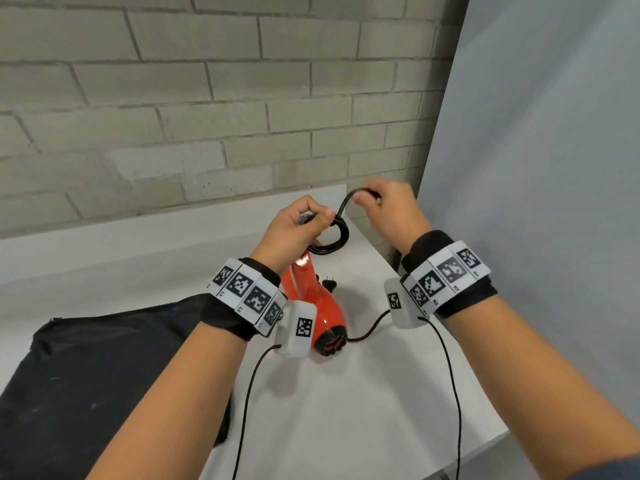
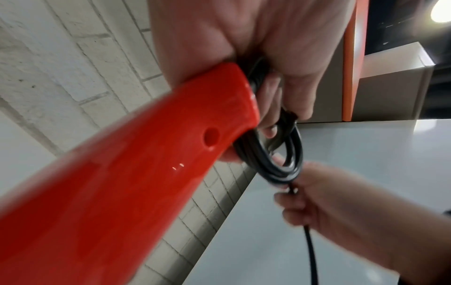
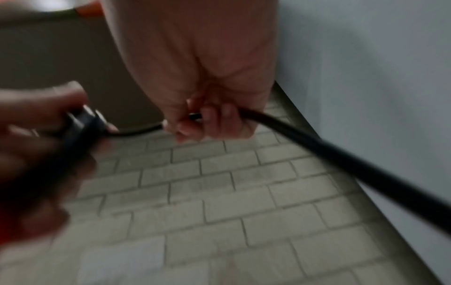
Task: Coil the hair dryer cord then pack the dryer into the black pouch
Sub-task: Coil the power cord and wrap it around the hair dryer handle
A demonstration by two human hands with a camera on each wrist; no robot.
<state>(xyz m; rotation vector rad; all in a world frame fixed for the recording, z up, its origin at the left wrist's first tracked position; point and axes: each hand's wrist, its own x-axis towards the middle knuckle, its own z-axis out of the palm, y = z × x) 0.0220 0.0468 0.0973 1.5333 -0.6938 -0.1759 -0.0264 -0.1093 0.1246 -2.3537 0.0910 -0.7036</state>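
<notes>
Grey brick wall [image 1: 173, 98] behind, white table [image 1: 363, 393] below, pale panel [image 1: 554, 168] to the right

Black pouch [image 1: 104, 368] lies flat at the table's left, limp fabric, zip edge toward the wall; whether the mouth is open cannot be told. Looks soft and floppy, so it will likely need one hand to hold the mouth apart

Left hand [image 1: 294, 226] is raised over the table, fingers curled round the end of the red dryer's handle and pinning several finished loops of cord [image 1: 334, 237] against it. Dryer [image 1: 311, 299] hangs tilted, black grille end low, near or touching the table; contact not clear. Shell is glossy hard plastic, probably slick; the handle is the sound place to hold, as the left wrist view shows

Cord is round, rubbery, fairly stiff: it holds an arch between the hands and the loops look springy, likely to open if the left grip eases

Right hand [image 1: 388, 209], just right of the left, fingers closed round the cord a short way from the coil, feeding the next loop

Slack trails across the table near the right wrist; plug [image 1: 329, 284] lies loose on the table behind the dryer. Coiling judged well along, not finished
</notes>
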